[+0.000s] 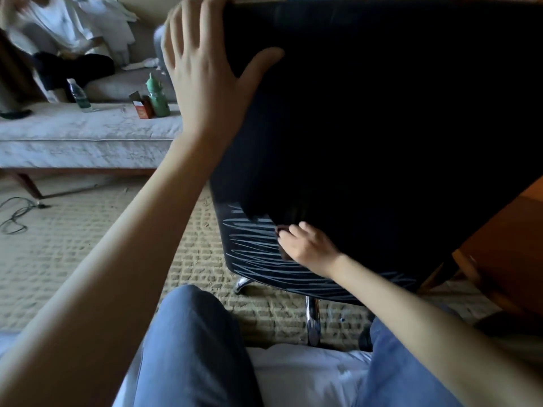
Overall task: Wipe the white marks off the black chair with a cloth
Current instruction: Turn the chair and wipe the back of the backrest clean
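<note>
The black chair (pixel 382 113) stands close in front of the seated person on the carpet (pixel 88 245), backrest filling the upper right of the view, chrome base (pixel 313 321) seen below. Risk judged first: the chair is likely on a swivel or rolling base, so it can be turned or pushed away by wiping pressure if the brace at the top is loosened. The white marks (pixel 252 254) are spread as many scribbled strokes across the lower black panel, left of and below the wiping hand; they can be smeared rather than lifted if one dirty patch of cloth is dragged over them, and strokes near the edge can be missed. The left hand (pixel 205 80) is laid on the backrest's upper left corner, fingers hooked over the top edge, thumb spread flat on the face: the chair is gripped. The right hand (pixel 308 245) is pressed low on the chair beside the marks, fingers curled round a small dark wad, taken to be the cloth (pixel 283 254); most of it is hidden, and it can slip from so small a hold.
</note>
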A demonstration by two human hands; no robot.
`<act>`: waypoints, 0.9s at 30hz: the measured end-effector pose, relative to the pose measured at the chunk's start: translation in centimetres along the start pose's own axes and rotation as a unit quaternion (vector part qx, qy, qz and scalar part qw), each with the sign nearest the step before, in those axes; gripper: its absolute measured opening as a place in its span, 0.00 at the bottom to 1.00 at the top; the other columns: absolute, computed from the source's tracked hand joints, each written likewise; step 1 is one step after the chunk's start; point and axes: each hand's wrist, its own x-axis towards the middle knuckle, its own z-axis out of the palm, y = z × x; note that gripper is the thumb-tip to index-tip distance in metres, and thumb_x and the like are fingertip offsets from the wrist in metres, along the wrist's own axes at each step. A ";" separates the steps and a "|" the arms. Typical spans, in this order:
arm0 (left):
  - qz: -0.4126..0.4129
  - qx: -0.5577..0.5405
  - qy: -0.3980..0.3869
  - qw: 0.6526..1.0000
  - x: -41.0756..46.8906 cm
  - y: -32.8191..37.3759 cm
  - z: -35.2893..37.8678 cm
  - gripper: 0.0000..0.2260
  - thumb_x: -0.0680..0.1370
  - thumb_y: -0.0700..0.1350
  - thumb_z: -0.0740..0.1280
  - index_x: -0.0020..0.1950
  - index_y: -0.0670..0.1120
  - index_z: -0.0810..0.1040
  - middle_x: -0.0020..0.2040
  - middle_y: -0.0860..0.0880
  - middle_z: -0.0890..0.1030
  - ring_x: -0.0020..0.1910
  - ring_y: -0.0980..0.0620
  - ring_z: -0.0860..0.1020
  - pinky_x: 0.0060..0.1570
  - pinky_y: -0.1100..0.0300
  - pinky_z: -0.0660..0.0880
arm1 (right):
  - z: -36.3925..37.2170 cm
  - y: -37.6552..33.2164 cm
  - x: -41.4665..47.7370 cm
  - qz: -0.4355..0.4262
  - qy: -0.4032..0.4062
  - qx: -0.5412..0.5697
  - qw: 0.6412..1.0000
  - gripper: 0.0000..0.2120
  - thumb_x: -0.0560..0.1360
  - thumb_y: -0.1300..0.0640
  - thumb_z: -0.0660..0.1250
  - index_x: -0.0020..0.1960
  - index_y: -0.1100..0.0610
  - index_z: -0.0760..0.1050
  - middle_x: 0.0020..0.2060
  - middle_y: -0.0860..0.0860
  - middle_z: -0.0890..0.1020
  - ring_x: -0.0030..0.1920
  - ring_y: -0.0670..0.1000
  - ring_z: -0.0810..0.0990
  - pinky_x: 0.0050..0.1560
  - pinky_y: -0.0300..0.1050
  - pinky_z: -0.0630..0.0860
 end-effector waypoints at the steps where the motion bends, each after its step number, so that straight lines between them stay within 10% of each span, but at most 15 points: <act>1: -0.003 0.000 0.004 1.000 0.0 0.2 0.0 0.32 0.71 0.67 0.61 0.62 0.43 0.74 0.59 0.45 0.75 0.63 0.46 0.71 0.66 0.58 0.61 | -1.0 0.8 1.7 0.020 0.047 0.011 0.999 0.09 0.75 0.68 0.62 0.46 0.62 0.81 0.40 0.53 0.80 0.39 0.53 0.76 0.45 0.47 0.69; 5: -0.001 -0.004 0.005 1.000 -0.3 0.3 -0.1 0.32 0.71 0.68 0.61 0.62 0.43 0.74 0.59 0.45 0.76 0.63 0.45 0.71 0.67 0.55 0.62 | -2.5 1.7 5.4 0.078 0.132 0.042 0.987 0.08 0.76 0.68 0.64 0.50 0.63 0.80 0.45 0.55 0.81 0.42 0.54 0.75 0.45 0.48 0.71; 12: 0.028 -0.005 0.030 0.999 -0.4 1.2 -0.2 0.31 0.71 0.68 0.62 0.59 0.43 0.76 0.55 0.46 0.77 0.59 0.45 0.74 0.63 0.56 0.62 | 1.6 -2.3 -1.0 -0.020 -0.097 -0.010 0.995 0.04 0.67 0.66 0.70 0.37 0.58 0.82 0.35 0.51 0.79 0.36 0.51 0.76 0.44 0.44 0.70; 19: 0.039 -0.016 0.071 0.997 -1.0 2.5 0.1 0.29 0.71 0.66 0.65 0.56 0.43 0.78 0.53 0.45 0.79 0.57 0.44 0.75 0.62 0.55 0.62 | -3.4 1.3 6.5 0.095 0.167 0.039 0.981 0.08 0.77 0.67 0.62 0.49 0.62 0.81 0.46 0.54 0.82 0.43 0.55 0.73 0.45 0.49 0.68; 27: 0.008 -0.079 -0.001 0.997 -0.7 -1.9 -1.2 0.28 0.74 0.61 0.64 0.63 0.41 0.73 0.59 0.44 0.76 0.60 0.45 0.72 0.62 0.55 0.67 | 1.9 -2.9 -0.7 -0.038 -0.118 -0.034 0.992 0.05 0.69 0.63 0.68 0.37 0.56 0.81 0.35 0.50 0.79 0.37 0.51 0.75 0.47 0.46 0.66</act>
